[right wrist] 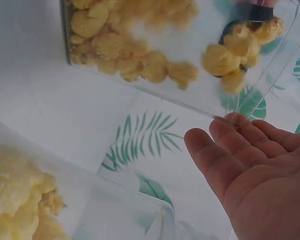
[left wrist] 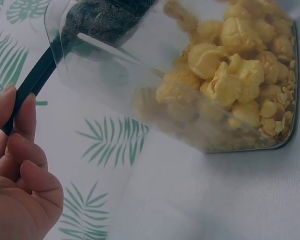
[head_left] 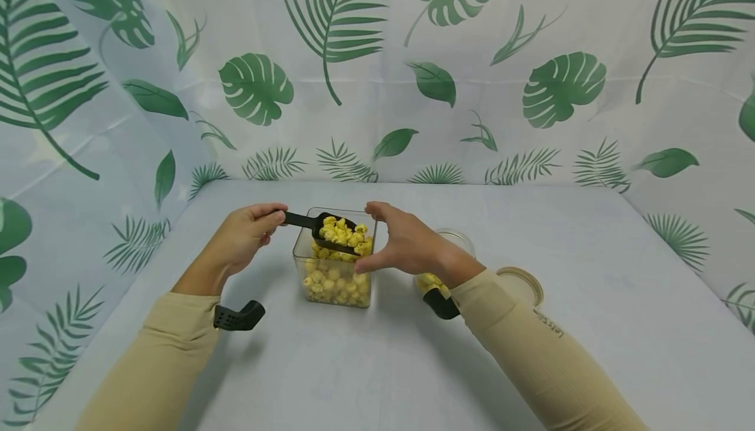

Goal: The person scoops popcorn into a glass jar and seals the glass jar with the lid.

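My left hand (head_left: 244, 238) pinches the handle of a black scoop (head_left: 303, 221) between thumb and fingers. Yellow popcorn (head_left: 342, 233) fills the scoop, which is tilted inside the top of a clear square container (head_left: 299, 267). More popcorn (right wrist: 110, 45) lies in the bottom of that container. My right hand (head_left: 407, 241) spans the container's right side at the rim, thumb toward the front and fingers at the back corner. In the right wrist view, its fingertips (right wrist: 222, 127) are right at the rim. The left wrist view shows the scoop's dark bowl (left wrist: 110, 20) through the clear wall.
Behind my right wrist stands a second clear container (head_left: 455, 238) with popcorn in it, partly hidden. A round lid (head_left: 525, 280) with a tan rim lies to its right. Black wrist mounts (head_left: 238, 317) stick out below both sleeves. A leaf-patterned cloth (head_left: 377, 90) surrounds the white table (head_left: 330, 365).
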Action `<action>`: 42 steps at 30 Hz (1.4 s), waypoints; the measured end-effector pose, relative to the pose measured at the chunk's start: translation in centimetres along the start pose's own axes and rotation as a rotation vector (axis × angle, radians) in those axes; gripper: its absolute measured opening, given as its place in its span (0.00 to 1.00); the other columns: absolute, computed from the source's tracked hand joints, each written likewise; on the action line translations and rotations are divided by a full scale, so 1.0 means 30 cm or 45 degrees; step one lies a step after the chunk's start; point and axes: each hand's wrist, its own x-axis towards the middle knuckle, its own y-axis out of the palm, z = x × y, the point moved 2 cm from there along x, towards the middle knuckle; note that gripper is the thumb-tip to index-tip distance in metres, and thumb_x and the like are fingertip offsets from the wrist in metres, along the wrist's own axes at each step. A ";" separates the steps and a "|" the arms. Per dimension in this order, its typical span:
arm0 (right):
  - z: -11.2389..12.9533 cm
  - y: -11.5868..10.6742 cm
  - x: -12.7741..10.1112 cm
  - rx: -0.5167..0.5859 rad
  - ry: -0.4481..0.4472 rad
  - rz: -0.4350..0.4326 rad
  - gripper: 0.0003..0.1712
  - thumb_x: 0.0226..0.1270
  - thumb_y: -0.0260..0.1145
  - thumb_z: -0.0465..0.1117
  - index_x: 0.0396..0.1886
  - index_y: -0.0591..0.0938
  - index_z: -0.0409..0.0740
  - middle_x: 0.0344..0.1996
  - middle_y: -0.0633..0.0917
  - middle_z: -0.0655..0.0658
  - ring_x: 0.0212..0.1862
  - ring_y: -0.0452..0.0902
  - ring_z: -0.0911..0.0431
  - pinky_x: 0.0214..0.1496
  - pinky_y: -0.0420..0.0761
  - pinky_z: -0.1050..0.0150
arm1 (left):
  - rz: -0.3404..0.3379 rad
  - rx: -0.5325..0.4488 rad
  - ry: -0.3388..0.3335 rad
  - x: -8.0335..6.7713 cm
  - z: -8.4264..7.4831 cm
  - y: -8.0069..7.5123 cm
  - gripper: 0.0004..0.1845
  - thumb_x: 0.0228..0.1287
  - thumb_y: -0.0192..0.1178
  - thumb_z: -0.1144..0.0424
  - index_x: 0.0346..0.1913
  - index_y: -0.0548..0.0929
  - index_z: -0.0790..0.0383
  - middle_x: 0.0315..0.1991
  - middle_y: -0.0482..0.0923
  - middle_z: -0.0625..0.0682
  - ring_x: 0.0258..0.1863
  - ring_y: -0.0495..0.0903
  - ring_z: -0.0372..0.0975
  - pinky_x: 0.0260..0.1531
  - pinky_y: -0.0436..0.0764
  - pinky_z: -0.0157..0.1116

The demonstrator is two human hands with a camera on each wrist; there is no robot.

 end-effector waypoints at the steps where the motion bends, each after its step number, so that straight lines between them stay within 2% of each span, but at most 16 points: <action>1: 0.000 0.000 0.000 0.000 -0.002 0.000 0.62 0.52 0.81 0.54 0.79 0.55 0.43 0.75 0.62 0.42 0.75 0.56 0.46 0.71 0.61 0.45 | -0.002 -0.005 0.002 -0.001 0.000 -0.001 0.25 0.80 0.50 0.60 0.70 0.67 0.74 0.43 0.73 0.51 0.33 0.63 0.38 0.34 0.67 0.32; 27: -0.002 0.003 -0.004 0.017 0.010 0.000 0.63 0.52 0.82 0.53 0.80 0.54 0.42 0.76 0.60 0.42 0.75 0.55 0.46 0.72 0.60 0.44 | 0.029 -0.089 0.028 -0.003 0.004 0.039 0.24 0.80 0.50 0.62 0.69 0.66 0.76 0.41 0.73 0.49 0.32 0.63 0.37 0.34 0.68 0.33; 36: -0.005 -0.004 -0.010 -0.022 -0.019 -0.021 0.65 0.51 0.82 0.54 0.80 0.53 0.41 0.76 0.60 0.41 0.75 0.55 0.46 0.73 0.59 0.46 | 0.014 -0.067 0.012 -0.005 0.023 0.026 0.25 0.81 0.48 0.61 0.71 0.65 0.74 0.44 0.72 0.51 0.33 0.62 0.37 0.35 0.68 0.33; 42: -0.010 -0.034 -0.039 -0.060 -0.008 -0.040 0.67 0.50 0.82 0.58 0.81 0.53 0.43 0.77 0.59 0.43 0.76 0.55 0.47 0.72 0.60 0.44 | -0.003 -0.077 0.006 -0.008 0.026 0.003 0.26 0.81 0.48 0.59 0.71 0.65 0.73 0.44 0.70 0.53 0.33 0.63 0.37 0.36 0.68 0.33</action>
